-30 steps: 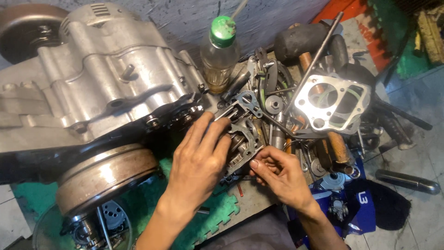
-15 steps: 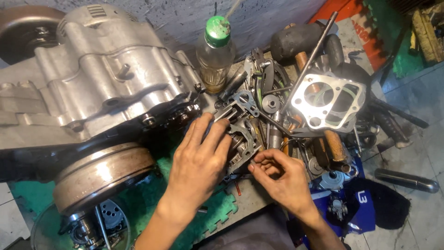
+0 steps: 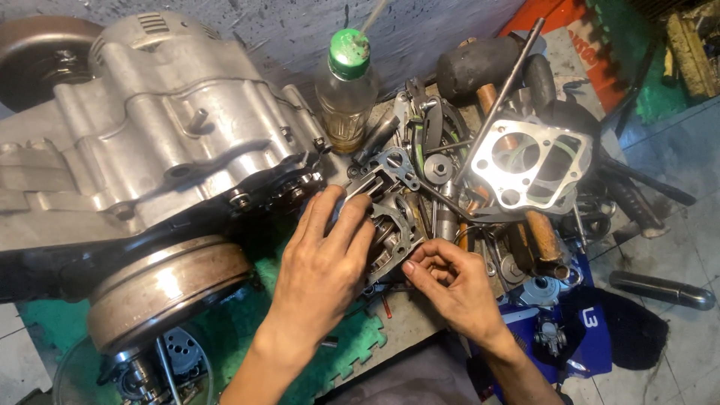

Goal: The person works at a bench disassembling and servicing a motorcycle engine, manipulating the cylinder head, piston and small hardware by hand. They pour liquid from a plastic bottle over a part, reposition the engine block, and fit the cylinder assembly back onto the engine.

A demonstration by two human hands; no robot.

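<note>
The left hand [image 3: 326, 262] lays spread fingers [image 3: 352, 225] over the metal part [image 3: 394, 225], its edge pinched by the right hand [image 3: 454, 281].

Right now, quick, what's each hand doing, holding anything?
Left hand: fingers spread, pressing on the small metal engine part.
Right hand: fingers curled at that part's lower edge; contents cannot be told.
</note>
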